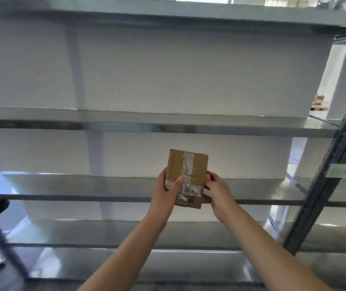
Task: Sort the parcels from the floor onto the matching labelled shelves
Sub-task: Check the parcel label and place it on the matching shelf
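Left hand (166,191), right hand (217,189) grip 1 parcel (191,171) before 4 shelves (126,122)

white wall (189,70) | grey metal shelves (168,120) | dark upright (342,139) at right

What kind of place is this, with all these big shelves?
Probably a warehouse or stockroom. Long metal shelves hang on a holed steel post. The left hand and right hand hold a taped cardboard parcel. Far off, what look like boxes sit on a pallet.
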`<state>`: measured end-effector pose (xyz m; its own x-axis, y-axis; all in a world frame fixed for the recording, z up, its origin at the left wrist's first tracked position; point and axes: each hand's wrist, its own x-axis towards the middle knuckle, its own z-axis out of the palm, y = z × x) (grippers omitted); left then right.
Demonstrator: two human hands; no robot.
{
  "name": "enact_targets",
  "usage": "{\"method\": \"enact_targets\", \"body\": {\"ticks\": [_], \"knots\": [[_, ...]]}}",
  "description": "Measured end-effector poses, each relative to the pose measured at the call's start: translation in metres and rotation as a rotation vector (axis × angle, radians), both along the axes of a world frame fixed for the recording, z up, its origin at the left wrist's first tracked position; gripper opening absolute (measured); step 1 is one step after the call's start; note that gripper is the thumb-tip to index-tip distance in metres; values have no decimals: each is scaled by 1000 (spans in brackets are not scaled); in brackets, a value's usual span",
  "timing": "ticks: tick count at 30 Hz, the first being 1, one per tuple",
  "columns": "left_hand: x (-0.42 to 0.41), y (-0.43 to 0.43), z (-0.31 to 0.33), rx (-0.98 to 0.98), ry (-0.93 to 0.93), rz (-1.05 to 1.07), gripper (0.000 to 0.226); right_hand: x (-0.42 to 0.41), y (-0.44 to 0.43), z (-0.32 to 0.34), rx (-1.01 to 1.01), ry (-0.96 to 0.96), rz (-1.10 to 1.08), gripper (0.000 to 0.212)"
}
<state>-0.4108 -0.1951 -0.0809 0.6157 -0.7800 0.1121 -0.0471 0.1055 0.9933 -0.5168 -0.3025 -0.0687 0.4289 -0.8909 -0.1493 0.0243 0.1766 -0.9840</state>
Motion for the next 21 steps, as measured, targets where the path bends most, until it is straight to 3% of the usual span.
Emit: {"method": "enact_targets", "body": {"ticks": [6,12,18,21], "knots": [[36,51,8,8,27,149,42,40,23,5,77,72,324,44],[63,90,11,-6,59,180,43,72,46,8,-4,71,570,64],[78,105,10,-15,35,180,65,86,62,2,-93,-18,577,66],[81,103,12,-49,-5,187,62,87,65,-6,-87,-113,505,63]]}}
